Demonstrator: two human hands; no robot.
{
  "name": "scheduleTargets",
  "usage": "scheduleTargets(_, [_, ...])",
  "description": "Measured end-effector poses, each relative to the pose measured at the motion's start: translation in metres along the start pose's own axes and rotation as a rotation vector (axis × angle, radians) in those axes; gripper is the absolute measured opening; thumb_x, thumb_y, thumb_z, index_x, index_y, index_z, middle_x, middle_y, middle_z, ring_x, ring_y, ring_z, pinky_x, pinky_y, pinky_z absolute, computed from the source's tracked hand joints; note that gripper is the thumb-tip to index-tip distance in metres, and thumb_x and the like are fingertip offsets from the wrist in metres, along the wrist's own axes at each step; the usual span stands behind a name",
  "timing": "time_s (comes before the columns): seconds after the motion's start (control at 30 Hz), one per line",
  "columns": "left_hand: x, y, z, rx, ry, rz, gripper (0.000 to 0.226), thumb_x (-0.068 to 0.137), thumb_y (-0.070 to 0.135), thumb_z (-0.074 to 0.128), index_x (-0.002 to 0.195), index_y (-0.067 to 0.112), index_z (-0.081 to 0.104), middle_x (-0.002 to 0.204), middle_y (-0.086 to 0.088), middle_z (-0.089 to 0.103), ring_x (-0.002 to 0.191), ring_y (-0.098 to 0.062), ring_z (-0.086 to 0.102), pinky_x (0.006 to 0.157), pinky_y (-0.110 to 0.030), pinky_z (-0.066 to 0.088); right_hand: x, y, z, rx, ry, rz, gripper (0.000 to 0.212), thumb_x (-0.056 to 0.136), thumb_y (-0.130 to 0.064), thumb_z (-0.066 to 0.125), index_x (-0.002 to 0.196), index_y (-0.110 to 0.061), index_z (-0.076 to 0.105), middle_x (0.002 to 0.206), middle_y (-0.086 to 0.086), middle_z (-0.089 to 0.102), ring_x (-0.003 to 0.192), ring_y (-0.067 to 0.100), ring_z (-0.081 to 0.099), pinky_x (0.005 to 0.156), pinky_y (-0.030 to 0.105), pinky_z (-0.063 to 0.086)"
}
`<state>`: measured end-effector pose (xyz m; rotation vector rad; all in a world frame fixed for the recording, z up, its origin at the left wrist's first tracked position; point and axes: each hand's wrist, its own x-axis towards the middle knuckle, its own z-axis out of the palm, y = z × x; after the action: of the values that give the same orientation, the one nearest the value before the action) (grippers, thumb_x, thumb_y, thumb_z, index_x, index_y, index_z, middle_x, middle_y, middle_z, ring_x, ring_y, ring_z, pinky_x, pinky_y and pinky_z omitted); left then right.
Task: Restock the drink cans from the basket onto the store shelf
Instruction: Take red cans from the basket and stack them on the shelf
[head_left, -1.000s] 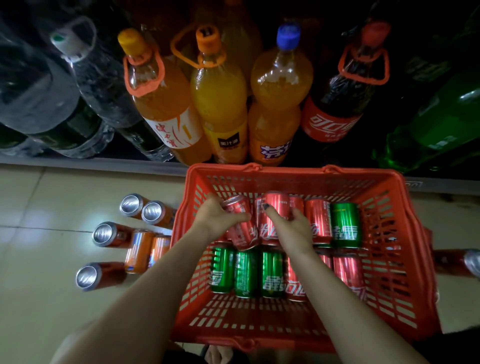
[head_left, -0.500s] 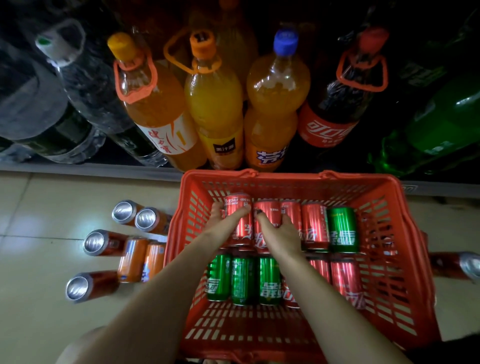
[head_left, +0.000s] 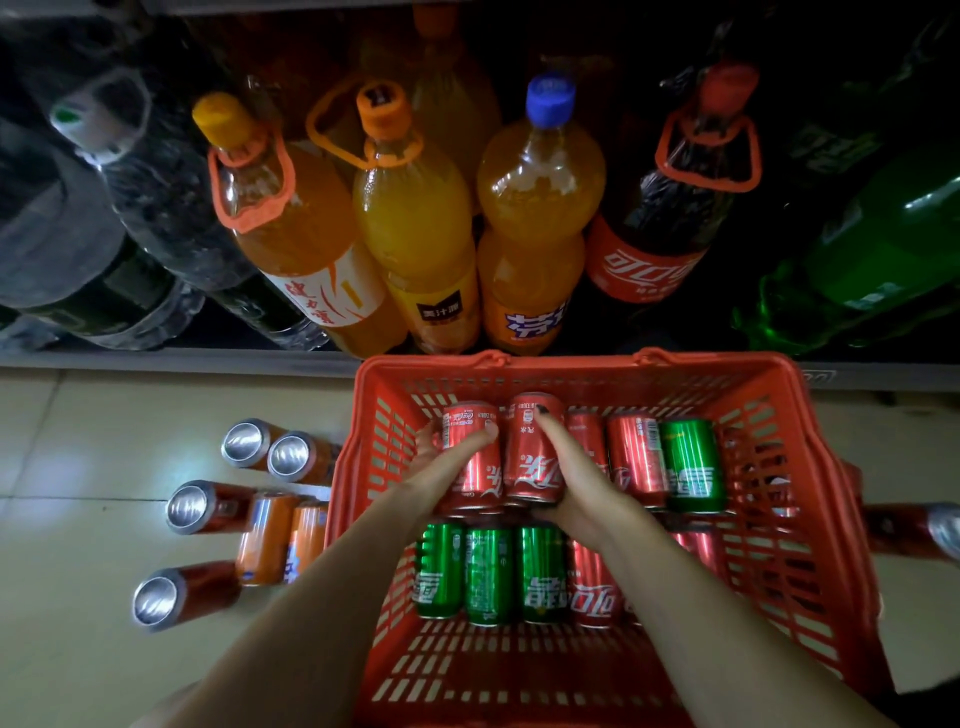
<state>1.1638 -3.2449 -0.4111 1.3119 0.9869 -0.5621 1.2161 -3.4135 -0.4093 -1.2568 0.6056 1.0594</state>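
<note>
Left hand (head_left: 441, 462) grips red can (head_left: 470, 457); right hand (head_left: 582, 488) grips neighbouring red can (head_left: 535, 452). Both cans in basket (head_left: 810, 467), long axes pointing toward shelf (head_left: 208, 358) ahead.

Left grip (head_left: 447, 457) curled closed, right grip (head_left: 576, 488) curled closed, forearms extended

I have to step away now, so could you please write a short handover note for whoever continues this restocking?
Left hand grips one red can; right hand grips another red can, both in the basket.
Also in the basket: more red cans and four green cans.
Done: no cans visible on the shelf.
Left: shelve both, then the rest; more cans lie on the floor.
</note>
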Motion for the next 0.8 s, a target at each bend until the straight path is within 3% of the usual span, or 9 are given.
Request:
scheduleTargets(0.07, [-0.001,0.0,-0.002,-0.048,-0.015,-0.003,0.122,0.054,0.065,0.094,0.153,0.038,0.029,0.131,-0.005,0.067,0.109,-0.029,0.072,0.089,-0.049,0.061,0.001,0.002,-0.003,0.031,-0.053,0.013,0.078,0.076,-0.071,0.075,0.136,-0.025,0.058,0.123,0.006,0.075,0.115,0.026,0.071,0.107,0.055,0.049])
scheduleTargets(0.13, [-0.005,0.001,-0.003,-0.119,-0.03,0.002,0.099,0.062,0.051,0.09,0.144,0.033,0.038,0.126,-0.007,0.069,0.107,-0.029,0.073,0.084,-0.046,0.061,0.002,0.003,-0.005,0.053,-0.088,0.029,0.073,0.08,-0.067,0.072,0.136,-0.023,0.058,0.122,0.007,0.075,0.114,0.026,0.072,0.106,0.054,0.05])
scheduleTargets(0.27, [-0.01,0.004,0.001,-0.205,-0.03,-0.03,0.065,0.065,0.042,0.086,0.118,0.035,0.05,0.118,-0.009,0.071,0.102,-0.03,0.073,0.082,-0.048,0.062,0.001,0.001,-0.009,0.08,-0.133,0.058,0.059,0.087,-0.059,0.07,0.13,-0.02,0.062,0.115,0.01,0.078,0.109,0.028,0.074,0.094,0.05,0.057])
scheduleTargets(0.33, [-0.01,0.003,0.001,-0.202,-0.033,-0.016,0.073,0.061,0.041,0.088,0.123,0.034,0.05,0.118,-0.01,0.073,0.103,-0.032,0.074,0.089,-0.054,0.061,0.0,0.002,-0.011,0.087,-0.138,0.057,0.061,0.086,-0.057,0.072,0.133,-0.019,0.061,0.117,0.011,0.077,0.111,0.029,0.073,0.096,0.052,0.056])
scheduleTargets(0.47, [-0.01,-0.004,-0.002,-0.154,-0.062,0.028,0.122,0.049,0.053,0.097,0.15,0.035,0.032,0.131,-0.009,0.067,0.111,-0.032,0.073,0.095,-0.059,0.059,-0.004,0.006,-0.015,0.104,-0.141,0.036,0.072,0.078,-0.057,0.077,0.136,-0.02,0.058,0.119,0.01,0.076,0.113,0.028,0.072,0.099,0.051,0.054])
scheduleTargets(0.6, [-0.023,-0.007,0.0,-0.144,-0.11,0.106,0.115,0.065,0.054,0.093,0.156,0.041,0.022,0.136,-0.006,0.063,0.114,-0.03,0.072,0.096,-0.056,0.06,-0.017,0.007,-0.018,0.148,-0.185,-0.022,0.061,0.088,-0.05,0.07,0.139,-0.02,0.057,0.122,0.011,0.075,0.113,0.026,0.073,0.092,0.044,0.057])
scheduleTargets(0.7, [-0.038,-0.001,0.009,-0.101,-0.138,0.187,0.122,0.053,0.06,0.095,0.153,0.04,0.028,0.134,-0.005,0.065,0.112,-0.026,0.073,0.097,-0.052,0.06,-0.031,0.011,-0.02,0.109,-0.232,-0.079,0.052,0.091,-0.044,0.066,0.138,-0.024,0.059,0.123,0.005,0.075,0.111,0.021,0.073,0.089,0.038,0.057])
scheduleTargets(0.8, [-0.057,0.007,0.024,-0.076,-0.132,0.282,0.11,0.05,0.052,0.092,0.145,0.034,0.04,0.129,-0.004,0.069,0.11,-0.022,0.074,0.096,-0.047,0.061,-0.046,0.014,-0.024,0.169,-0.249,-0.103,0.047,0.097,-0.044,0.058,0.137,-0.019,0.063,0.127,0.01,0.073,0.117,0.023,0.07,0.1,0.043,0.053])
